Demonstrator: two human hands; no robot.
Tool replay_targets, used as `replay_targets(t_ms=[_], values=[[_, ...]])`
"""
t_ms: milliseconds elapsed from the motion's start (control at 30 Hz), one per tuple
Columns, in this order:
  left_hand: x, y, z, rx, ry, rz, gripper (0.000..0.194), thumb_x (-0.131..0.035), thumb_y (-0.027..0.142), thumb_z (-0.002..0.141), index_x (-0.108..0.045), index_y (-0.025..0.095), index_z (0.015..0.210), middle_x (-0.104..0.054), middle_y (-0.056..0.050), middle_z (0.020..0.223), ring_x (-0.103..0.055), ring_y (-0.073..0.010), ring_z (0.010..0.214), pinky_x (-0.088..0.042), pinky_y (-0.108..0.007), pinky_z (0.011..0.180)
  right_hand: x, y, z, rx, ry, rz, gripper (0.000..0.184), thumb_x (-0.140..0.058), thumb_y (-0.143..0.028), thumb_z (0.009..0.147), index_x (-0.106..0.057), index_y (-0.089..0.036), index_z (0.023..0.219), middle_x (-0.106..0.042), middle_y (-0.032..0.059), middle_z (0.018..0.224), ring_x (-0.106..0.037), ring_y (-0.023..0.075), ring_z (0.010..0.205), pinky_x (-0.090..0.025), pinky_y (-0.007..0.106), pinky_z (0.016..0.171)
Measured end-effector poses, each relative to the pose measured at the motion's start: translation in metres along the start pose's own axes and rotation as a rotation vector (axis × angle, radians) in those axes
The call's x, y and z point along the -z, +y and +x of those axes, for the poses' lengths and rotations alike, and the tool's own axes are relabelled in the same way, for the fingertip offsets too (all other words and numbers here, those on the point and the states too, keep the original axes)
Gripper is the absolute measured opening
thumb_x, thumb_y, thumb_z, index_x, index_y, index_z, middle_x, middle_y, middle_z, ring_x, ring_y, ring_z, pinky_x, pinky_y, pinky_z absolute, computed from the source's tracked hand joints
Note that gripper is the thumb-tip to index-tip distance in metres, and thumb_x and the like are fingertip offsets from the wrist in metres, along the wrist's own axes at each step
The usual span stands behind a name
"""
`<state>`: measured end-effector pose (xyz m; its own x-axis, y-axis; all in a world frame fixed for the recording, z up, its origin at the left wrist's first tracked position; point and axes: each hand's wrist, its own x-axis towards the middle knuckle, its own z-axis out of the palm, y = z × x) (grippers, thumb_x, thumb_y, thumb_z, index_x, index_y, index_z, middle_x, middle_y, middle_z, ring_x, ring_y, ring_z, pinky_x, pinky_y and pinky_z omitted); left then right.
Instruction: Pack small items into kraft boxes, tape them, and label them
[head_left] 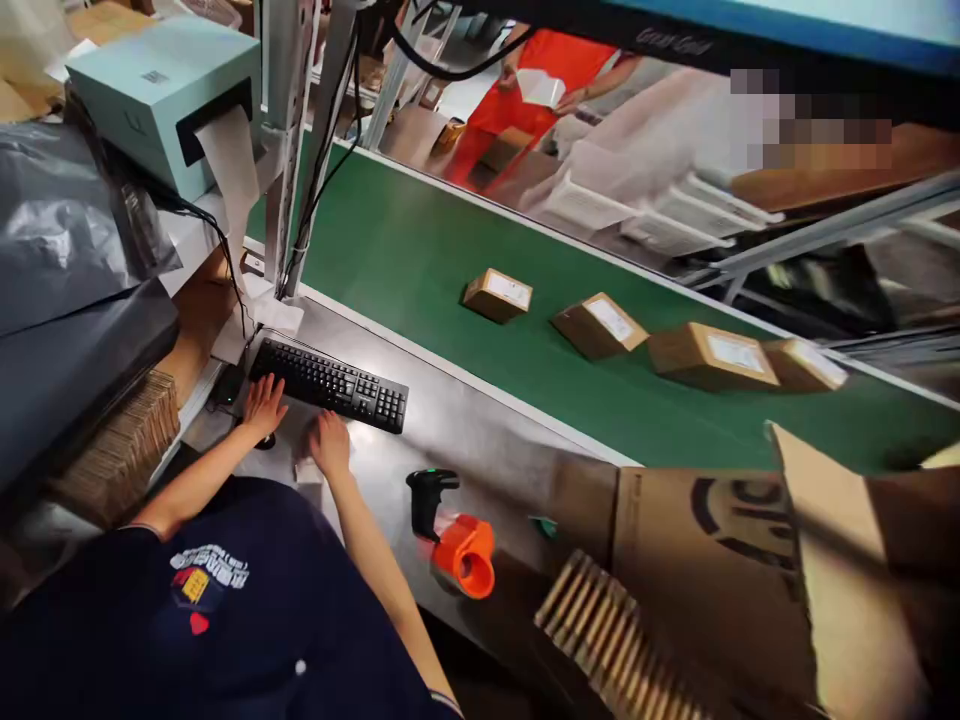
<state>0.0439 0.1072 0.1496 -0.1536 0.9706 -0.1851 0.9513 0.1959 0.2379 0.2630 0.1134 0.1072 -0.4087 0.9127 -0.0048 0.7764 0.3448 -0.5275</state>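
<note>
The person at the bench has the left hand [264,405] laid on the near left edge of a black keyboard [334,385], its fingers spread and released. A dark mouse [267,441] peeks out just beside that wrist. The right hand [330,443] sits against the keyboard's near edge, fingers bent; I can't tell from here whether they have hold of anything. The keyboard itself lies flat on the metal table [480,425], just beyond both hands and running off to their right.

Further to the right of the right hand stand a black scanner [430,497] and, touching or nearly so, an orange tape dispenser [471,560]. Past those, a big cardboard box [697,540] rises well apart from the hands. Across the far side of the keyboard runs a green belt [390,235] carrying four small boxes [600,325], all ahead and to the right of the hands. A pale printer [161,95] with paper hanging out stands ahead of the left hand and off to its left.
</note>
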Motion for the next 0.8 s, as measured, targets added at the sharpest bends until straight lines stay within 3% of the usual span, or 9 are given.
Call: replay_targets(t_ms=[333, 467, 633, 800], values=[[0.008, -0.023, 0.019, 0.016, 0.073, -0.022, 0.064, -0.047, 0.040, 0.108, -0.044, 0.015, 0.166, -0.048, -0.022, 0.169, -0.038, -0.0405, 0.160, -0.032, -0.061, 0.130, -0.012, -0.053, 0.099, 0.228, -0.107, 0.101, 0.046, -0.056, -0.008, 0.092, -0.066, -0.013, 0.137, -0.065, 0.0166, 0.155, -0.049, 0.0277, 0.154, -0.040, 0.053, 0.129], [0.006, -0.032, 0.022, 0.006, 0.068, -0.063, 0.067, -0.046, 0.033, 0.106, -0.035, 0.014, 0.170, -0.054, -0.021, 0.164, -0.039, -0.0375, 0.159, -0.032, -0.058, 0.130, -0.022, -0.071, 0.125, 0.284, -0.105, 0.124, 0.051, -0.060, -0.009, 0.093, -0.061, -0.009, 0.144, -0.070, 0.0166, 0.149, -0.051, 0.0226, 0.153, -0.035, 0.047, 0.132], [0.004, -0.040, 0.025, 0.022, 0.089, -0.128, 0.077, -0.048, 0.021, 0.101, -0.021, 0.002, 0.171, -0.054, -0.025, 0.164, -0.043, -0.0347, 0.157, -0.033, -0.052, 0.131, -0.031, -0.086, 0.141, 0.271, -0.096, 0.106, 0.041, -0.053, -0.007, 0.096, -0.058, 0.004, 0.135, -0.073, 0.0157, 0.142, -0.046, 0.0167, 0.154, -0.025, 0.048, 0.131], [0.003, -0.038, 0.023, 0.038, 0.132, -0.157, 0.075, -0.048, 0.026, 0.103, -0.024, 0.003, 0.170, -0.054, -0.025, 0.164, -0.042, -0.0352, 0.158, -0.032, -0.055, 0.132, -0.023, -0.072, 0.124, 0.178, -0.064, 0.095, 0.049, -0.048, -0.005, 0.094, -0.055, 0.000, 0.142, -0.072, 0.0107, 0.143, -0.042, 0.0154, 0.156, -0.020, 0.048, 0.133]])
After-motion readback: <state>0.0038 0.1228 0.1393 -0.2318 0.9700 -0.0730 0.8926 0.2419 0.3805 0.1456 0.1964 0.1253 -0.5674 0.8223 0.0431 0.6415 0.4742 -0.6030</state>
